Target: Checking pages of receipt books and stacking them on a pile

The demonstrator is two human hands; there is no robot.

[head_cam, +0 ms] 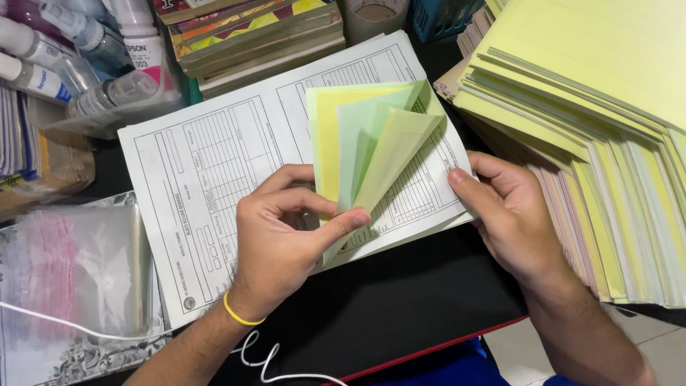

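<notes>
Far left: ink bottles (86, 43) lying in a clear tray at the top corner, a stack of clear plastic sleeves (78, 271) below them, a thin white cord (264, 361) trailing across the dark desk (386, 307).

Centre-left: a pile of white printed forms (214, 157) lies slightly askew on the desk, ruled tables showing. Behind it, a stack of colourful books (257, 36).

Left hand (286, 243) — yellow band (239, 314) at the wrist — sits on the forms near the pile's front edge. Thumb and curled fingers are pinched together on the lower corners of the coloured sheets (371, 143), clamping them. These sheets — pale green and yellow — are lifted off the pile and fanned upward, their top corners curling over to the right.

Centre-right: right hand (507, 214) rests at the right edge of the white forms, thumb pressing down on top, fingers tucked beneath the edge; the grip is closed on the pile's margin, holding it flat.

Far right: a tall staggered stack of yellow, green and pink paper (593, 129), just beside the right hand, filling that side of the desk.
</notes>
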